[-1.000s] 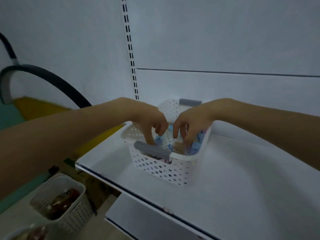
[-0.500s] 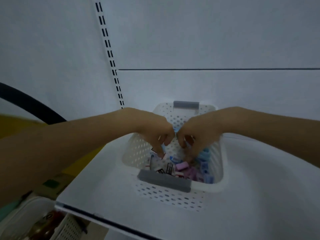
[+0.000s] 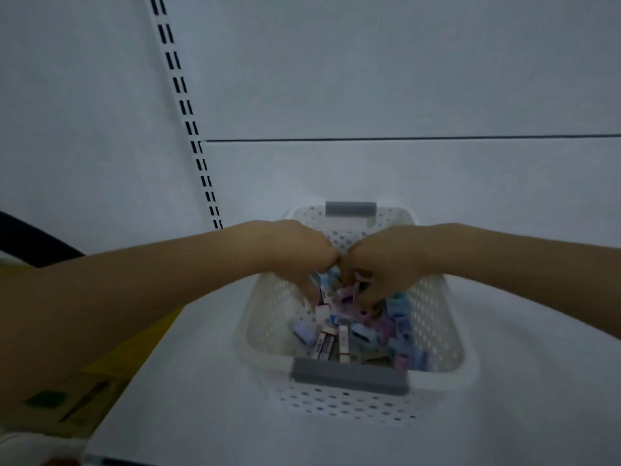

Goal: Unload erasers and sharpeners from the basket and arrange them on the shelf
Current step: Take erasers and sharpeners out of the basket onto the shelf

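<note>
White basket (image 3: 431, 317): perforated plastic, standing on the shelf (image 3: 201, 398) close to the back panel (image 3: 369, 79), with one grey handle (image 3: 349, 376) on the near rim and another (image 3: 350, 209) on the far rim.
Erasers (image 3: 331, 343): white sleeved blocks lying loose in the near left part of the basket floor.
Sharpeners (image 3: 400, 326): small blue, purple and pink pieces heaped along the right side of the basket, touching the erasers; blur hides finer detail.
Left hand (image 3: 295, 253): inside the basket at its far end, fingers curled downward around a few blue pieces (image 3: 327, 279) from the heap.
Right hand (image 3: 379, 264): also inside the basket, knuckles touching those of the left hand, fingers curled around a dark-and-pink piece (image 3: 363, 277).
Slotted upright (image 3: 188, 112): runs down the back panel to the left of the basket.
Black tube (image 3: 30, 243): curves in at the far left, above a yellow surface (image 3: 134, 351) beside the shelf.
</note>
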`<state>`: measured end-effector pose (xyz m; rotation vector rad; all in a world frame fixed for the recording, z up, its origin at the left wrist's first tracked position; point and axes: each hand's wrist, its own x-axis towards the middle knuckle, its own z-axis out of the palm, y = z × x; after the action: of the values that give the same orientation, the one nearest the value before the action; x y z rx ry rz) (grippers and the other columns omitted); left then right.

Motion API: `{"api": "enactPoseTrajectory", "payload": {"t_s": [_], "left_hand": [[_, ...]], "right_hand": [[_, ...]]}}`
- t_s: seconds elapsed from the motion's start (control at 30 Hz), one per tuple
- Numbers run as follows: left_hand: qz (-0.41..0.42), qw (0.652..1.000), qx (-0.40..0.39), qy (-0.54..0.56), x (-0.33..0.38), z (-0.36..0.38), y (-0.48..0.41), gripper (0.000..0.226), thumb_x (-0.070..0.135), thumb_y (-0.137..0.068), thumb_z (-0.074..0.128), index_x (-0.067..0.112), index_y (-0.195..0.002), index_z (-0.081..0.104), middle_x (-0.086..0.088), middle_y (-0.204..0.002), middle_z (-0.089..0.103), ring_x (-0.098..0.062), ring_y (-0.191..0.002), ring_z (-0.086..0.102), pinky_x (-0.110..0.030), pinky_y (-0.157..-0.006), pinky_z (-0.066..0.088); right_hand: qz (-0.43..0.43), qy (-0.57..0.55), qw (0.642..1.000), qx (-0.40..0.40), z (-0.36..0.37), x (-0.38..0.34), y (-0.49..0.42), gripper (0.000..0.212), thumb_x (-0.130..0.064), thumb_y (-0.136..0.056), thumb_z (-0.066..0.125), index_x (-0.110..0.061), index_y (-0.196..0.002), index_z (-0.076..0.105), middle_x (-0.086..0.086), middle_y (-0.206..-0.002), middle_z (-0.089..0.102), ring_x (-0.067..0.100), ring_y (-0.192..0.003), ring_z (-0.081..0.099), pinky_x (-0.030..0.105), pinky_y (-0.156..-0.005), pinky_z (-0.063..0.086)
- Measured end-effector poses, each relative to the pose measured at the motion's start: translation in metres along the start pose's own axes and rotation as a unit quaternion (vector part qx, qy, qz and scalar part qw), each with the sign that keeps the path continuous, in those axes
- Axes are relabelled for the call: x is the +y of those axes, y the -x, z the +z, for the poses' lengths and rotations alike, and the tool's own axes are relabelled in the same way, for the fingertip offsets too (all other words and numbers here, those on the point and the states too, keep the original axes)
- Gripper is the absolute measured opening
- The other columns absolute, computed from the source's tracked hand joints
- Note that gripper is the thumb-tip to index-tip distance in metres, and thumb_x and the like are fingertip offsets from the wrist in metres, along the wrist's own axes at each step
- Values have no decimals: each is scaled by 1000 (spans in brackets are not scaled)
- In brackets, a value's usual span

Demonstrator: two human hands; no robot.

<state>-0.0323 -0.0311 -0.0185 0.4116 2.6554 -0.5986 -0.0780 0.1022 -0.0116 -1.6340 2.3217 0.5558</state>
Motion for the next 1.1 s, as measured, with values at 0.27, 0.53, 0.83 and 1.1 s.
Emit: {"api": "enactPoseTrajectory", "payload": {"t_s": [0.27, 0.53, 0.83, 1.1], "left_hand": [[51, 995, -61, 54, -6, -5, -10, 55, 30, -77, 74, 18, -125, 50, -5, -120, 53, -19, -98, 48, -25, -77, 36], [33, 997, -35, 68, 0, -3, -15, 43, 35, -86, 61, 18, -123, 50, -3, -104, 56, -13, -86, 43, -26, -72, 33], [12, 998, -15, 57, 2, 1, -14, 43, 42, -87, 58, 11, -115, 50, -5, -107, 57, -22, -92, 51, -30, -70, 38], [20, 988, -26, 148, -1, -2, -10, 46, 18, -82, 68, 14, -126, 52, -3, -121, 58, -16, -100, 52, -22, -83, 41]], "right_hand": [[21, -45, 998, -31, -7, 18, 2, 59, -40, -81, 66, -26, -133, 41, 0, -124, 50, 11, -91, 44, 25, -81, 41], [20, -21, 1000, -1, 5, 17, -9, 41, -33, -81, 65, -22, -119, 52, 2, -114, 52, 17, -98, 50, 28, -75, 41], [5, -70, 997, 39, -7, 18, 0, 18, -31, -84, 62, -19, -91, 50, -7, -82, 53, 12, -73, 49, 19, -58, 38], [-100, -162, 981, 31, -14, -3, 22, 24, -29, -84, 62, -20, -106, 62, -11, -94, 61, 6, -87, 58, 18, -78, 46]]}}
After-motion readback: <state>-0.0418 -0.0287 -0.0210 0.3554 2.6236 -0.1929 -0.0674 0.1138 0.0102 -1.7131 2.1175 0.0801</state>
